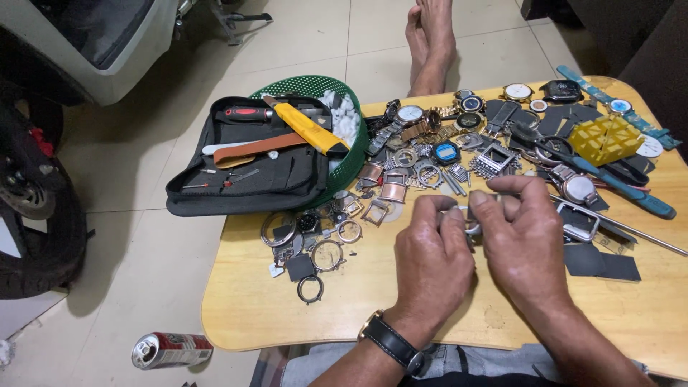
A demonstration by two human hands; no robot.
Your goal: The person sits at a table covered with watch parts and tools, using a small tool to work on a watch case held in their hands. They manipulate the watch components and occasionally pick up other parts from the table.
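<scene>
My left hand (432,258) and my right hand (525,240) meet over the middle of a low wooden table (358,301). Between their fingertips they pinch a small silver metal watch part (469,221), mostly hidden by the fingers. A black-strapped wristwatch (390,340) sits on my left wrist. Loose watch cases, rings and bezels (326,247) lie to the left of my hands. Beyond them lies a heap of watches and bracelets (430,132).
A black tool pouch (247,168) with a yellow tool (309,129) leans on a green basket (315,86) at the table's left. A yellow plastic holder (605,140) and blue straps (616,183) lie at right. A drink can (170,350) is on the tiled floor. Someone's bare feet (430,39) are beyond the table.
</scene>
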